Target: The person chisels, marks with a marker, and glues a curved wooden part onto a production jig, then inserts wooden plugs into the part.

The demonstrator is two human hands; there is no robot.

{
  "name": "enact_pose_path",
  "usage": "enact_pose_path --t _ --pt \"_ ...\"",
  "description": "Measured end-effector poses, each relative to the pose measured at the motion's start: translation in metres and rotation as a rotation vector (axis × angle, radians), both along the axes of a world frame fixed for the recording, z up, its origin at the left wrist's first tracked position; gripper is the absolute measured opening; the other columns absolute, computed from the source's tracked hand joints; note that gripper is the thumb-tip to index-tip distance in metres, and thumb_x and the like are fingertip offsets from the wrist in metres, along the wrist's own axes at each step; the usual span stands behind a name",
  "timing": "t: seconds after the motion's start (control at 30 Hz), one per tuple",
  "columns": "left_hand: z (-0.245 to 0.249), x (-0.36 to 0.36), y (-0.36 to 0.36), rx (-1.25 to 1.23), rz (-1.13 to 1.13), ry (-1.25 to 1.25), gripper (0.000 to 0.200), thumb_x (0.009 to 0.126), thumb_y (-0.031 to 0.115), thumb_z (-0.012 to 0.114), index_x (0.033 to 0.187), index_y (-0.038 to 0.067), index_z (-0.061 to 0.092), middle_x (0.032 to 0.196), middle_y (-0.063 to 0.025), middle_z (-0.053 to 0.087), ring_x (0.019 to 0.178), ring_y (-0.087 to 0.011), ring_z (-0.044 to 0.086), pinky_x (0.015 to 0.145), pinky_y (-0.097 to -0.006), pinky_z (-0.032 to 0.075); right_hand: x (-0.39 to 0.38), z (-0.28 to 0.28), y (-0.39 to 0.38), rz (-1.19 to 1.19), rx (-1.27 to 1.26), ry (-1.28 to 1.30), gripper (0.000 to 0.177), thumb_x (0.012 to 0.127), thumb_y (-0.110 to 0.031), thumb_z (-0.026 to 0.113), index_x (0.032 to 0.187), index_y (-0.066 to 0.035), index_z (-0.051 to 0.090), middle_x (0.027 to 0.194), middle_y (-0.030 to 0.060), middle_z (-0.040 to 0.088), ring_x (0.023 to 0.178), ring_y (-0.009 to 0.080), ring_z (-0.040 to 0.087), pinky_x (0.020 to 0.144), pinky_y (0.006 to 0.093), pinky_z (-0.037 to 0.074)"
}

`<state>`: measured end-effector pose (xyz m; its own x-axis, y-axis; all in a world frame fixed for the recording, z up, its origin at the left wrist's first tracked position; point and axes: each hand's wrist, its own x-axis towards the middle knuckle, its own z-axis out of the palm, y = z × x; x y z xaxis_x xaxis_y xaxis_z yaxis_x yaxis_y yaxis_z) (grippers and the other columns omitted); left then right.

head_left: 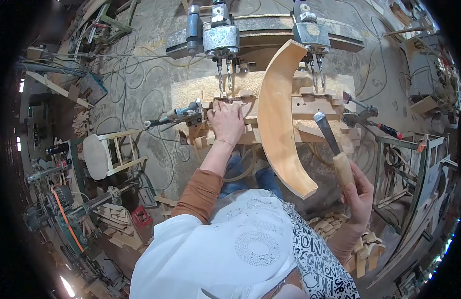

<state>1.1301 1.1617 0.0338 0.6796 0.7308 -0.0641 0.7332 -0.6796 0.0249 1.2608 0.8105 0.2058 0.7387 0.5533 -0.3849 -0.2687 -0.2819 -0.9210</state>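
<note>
My left hand (pixel 225 121) reaches into the wooden jig (pixel 315 106) below the left pair of drill bits (pixel 224 74). Its fingers are bent and pressed down on a small wooden piece (pixel 246 108), whose shape is mostly hidden under them. At the right, my right hand (pixel 359 195) is closed around the wooden handle of a chisel (pixel 327 132), its steel blade pointing up and away from me. Between my hands a long curved wooden board (pixel 276 124) stretches from near the right drill head to close in front of me.
Two drill heads (pixel 221 39) (pixel 311 34) hang from a metal beam over the sawdust-covered bench (pixel 190 90). Toggle clamps (pixel 183 115) (pixel 361 113) flank the jig. A wooden chair frame (pixel 97 157) stands left, a metal rack (pixel 410 159) right. Cut wood pieces (pixel 335 225) are heaped behind my right arm.
</note>
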Motion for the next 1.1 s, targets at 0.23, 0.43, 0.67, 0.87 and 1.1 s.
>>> enact_pose_path --t 0.23,0.43,0.67,0.87,1.1 --pt "-0.003 0.01 -0.006 0.01 0.058 -0.014 0.029 0.098 0.036 0.052 0.104 0.016 0.071 0.13 -0.0251 0.06 0.129 -0.038 0.049 0.1 -0.0528 0.038 -0.007 0.015 -0.039 -0.027 0.0 -0.003 0.064 0.091 -0.031 0.073 0.141 0.003 0.052 0.096 0.0082 0.068 0.064 0.0062 0.054 0.053 0.0189 0.042" --pt "0.006 0.008 -0.019 -0.066 -0.086 -0.096 0.028 0.095 0.033 0.054 0.104 0.013 0.072 0.121 -0.023 0.063 0.13 -0.039 0.047 0.104 -0.0505 0.036 -0.012 0.018 -0.06 -0.058 -0.002 -0.005 0.061 0.092 -0.028 0.072 0.141 0.002 0.052 0.097 0.0084 0.068 0.067 0.0069 0.055 0.052 0.0195 0.043" --pt "-0.033 -0.015 -0.001 0.011 -0.043 -0.272 0.028 0.095 0.031 0.056 0.098 0.009 0.072 0.127 -0.03 0.06 0.122 -0.0443 0.055 0.101 -0.0497 0.045 -0.015 0.019 -0.075 -0.057 0.018 -0.04 0.059 0.093 -0.026 0.072 0.141 0.002 0.052 0.098 0.0081 0.068 0.067 0.007 0.056 0.052 0.0193 0.043" --pt "-0.006 -0.01 -0.005 -0.047 0.038 -0.089 0.032 0.099 0.037 0.049 0.107 0.015 0.071 0.137 -0.0254 0.056 0.134 -0.0369 0.046 0.104 -0.0503 0.037 -0.02 0.019 -0.074 -0.078 0.01 -0.039 0.063 0.092 -0.029 0.073 0.142 0.002 0.051 0.1 0.0086 0.068 0.073 0.0074 0.058 0.052 0.0192 0.044" --pt "-0.004 0.002 -0.005 -0.039 0.025 -0.045 0.028 0.096 0.036 0.053 0.105 0.017 0.073 0.136 -0.0234 0.057 0.13 -0.035 0.049 0.102 -0.0517 0.037 -0.033 0.019 -0.074 -0.07 0.012 -0.021 0.068 0.09 -0.033 0.075 0.141 0.004 0.051 0.1 0.009 0.068 0.073 0.0079 0.058 0.052 0.0194 0.044"
